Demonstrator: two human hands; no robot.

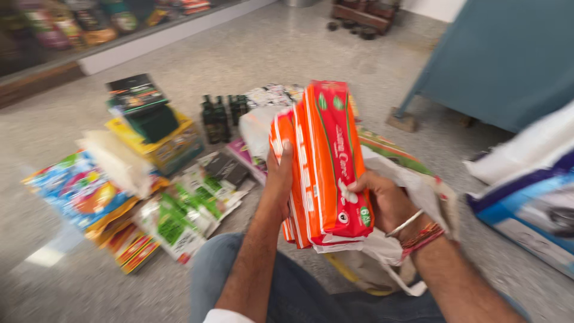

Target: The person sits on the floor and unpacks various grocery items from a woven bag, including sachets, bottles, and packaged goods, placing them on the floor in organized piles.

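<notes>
Orange-and-red packets [323, 161], a stack of flat pouches, stood upright between both hands above the lap, over a white carrier bag [382, 251]. Around them on the speckled floor [269, 54]: green-and-white sachets [185, 215], a blue printed bag [75, 188], a yellow box [173, 146] topped by a dark carton [137, 96], a cluster of small dark bottles [221, 116], and a blue-and-white sack [532, 203] at right. Nothing lay between hands and stack. Left hand [278, 179] pressed the stack's near edge, fingers up; right hand [385, 200] closed its grip around the far side, thumb on the front.
</notes>
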